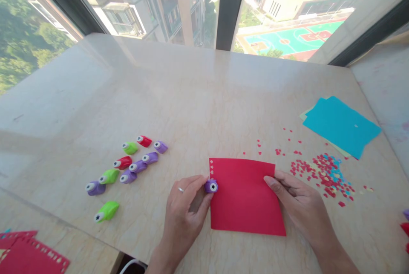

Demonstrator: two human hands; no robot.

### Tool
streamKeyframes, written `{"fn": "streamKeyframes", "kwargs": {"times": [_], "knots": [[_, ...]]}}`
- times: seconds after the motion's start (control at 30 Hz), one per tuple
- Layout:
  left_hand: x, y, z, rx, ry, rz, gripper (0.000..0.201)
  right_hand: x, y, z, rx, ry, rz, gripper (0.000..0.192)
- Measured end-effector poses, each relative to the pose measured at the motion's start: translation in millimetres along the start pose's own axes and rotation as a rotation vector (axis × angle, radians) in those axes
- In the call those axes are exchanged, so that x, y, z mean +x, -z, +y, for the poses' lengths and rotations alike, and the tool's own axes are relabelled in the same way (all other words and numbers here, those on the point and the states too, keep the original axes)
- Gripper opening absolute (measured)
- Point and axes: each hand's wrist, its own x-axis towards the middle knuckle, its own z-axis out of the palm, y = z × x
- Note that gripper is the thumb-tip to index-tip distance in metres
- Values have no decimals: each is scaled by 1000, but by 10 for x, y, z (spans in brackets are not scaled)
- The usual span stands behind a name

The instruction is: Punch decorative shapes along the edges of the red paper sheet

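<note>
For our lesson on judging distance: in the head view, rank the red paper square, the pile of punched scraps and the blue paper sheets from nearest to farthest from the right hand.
1. Red paper square: under the right hand fingertips.
2. Pile of punched scraps: just beyond, to its right.
3. Blue paper sheets: farthest, toward the table's back right.

Single head view, looking forward-down over table (191, 95), near; window beyond.

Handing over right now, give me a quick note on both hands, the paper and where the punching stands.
Left hand: pinches the purple punch on the left edge of the red paper.
Right hand: flat on the sheet's right edge, holding nothing.
Done: three small holes near the top-left corner.
Left: the edge below the punch is unpunched.
Spare punches lie to the left, confetti to the right.
</note>
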Motion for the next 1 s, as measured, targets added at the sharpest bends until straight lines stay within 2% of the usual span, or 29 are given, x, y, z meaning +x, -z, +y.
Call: {"fn": "streamKeyframes", "kwargs": {"times": [0.4,0.63,1.0], "knots": [[19,-2,-11,0,-29,-8,28,-15,5,64,-130,33,105,33],[15,-6,-17,-4,-26,6,29,-1,16,1,-142,35,101,32],[20,-13,-29,-6,-34,21,27,-5,6,93,-130,45,86,33]]}}
